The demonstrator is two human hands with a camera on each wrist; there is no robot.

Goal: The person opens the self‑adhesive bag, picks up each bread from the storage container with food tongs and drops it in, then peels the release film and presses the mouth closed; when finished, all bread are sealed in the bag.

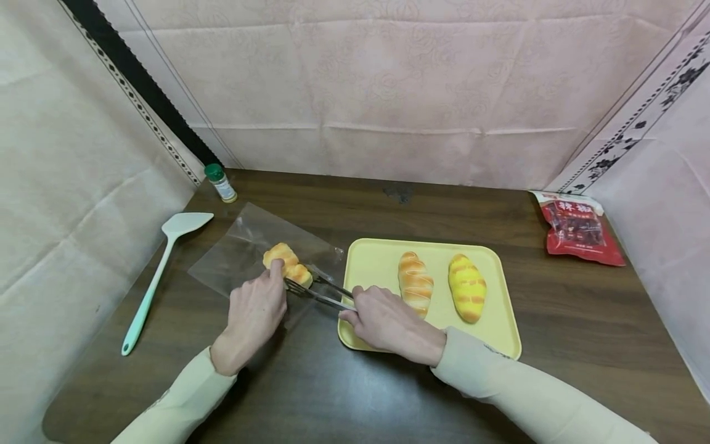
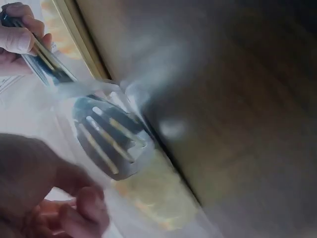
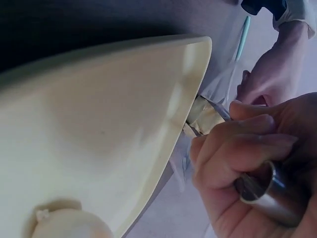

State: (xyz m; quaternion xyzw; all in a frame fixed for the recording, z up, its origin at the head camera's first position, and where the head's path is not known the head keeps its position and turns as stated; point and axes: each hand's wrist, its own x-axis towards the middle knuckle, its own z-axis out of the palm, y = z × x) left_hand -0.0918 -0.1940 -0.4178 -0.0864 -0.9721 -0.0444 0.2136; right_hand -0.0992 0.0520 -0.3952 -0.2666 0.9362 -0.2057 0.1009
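A clear plastic bag lies at left centre with a golden bread roll at it; whether the roll is fully inside cannot be told. My left hand is beside the roll, fingers curled, pinching the bag. My right hand grips metal tongs, whose slotted heads stand around the roll's right end. In the left wrist view, clear film passes over part of the slotted tong head, against the bread. The right wrist view shows my right hand curled round the handle.
Right of the bag, a pale yellow tray holds a brown-striped bread and a yellow bread. A mint spatula lies at left, below a green-capped bottle. A red snack packet lies at the back right.
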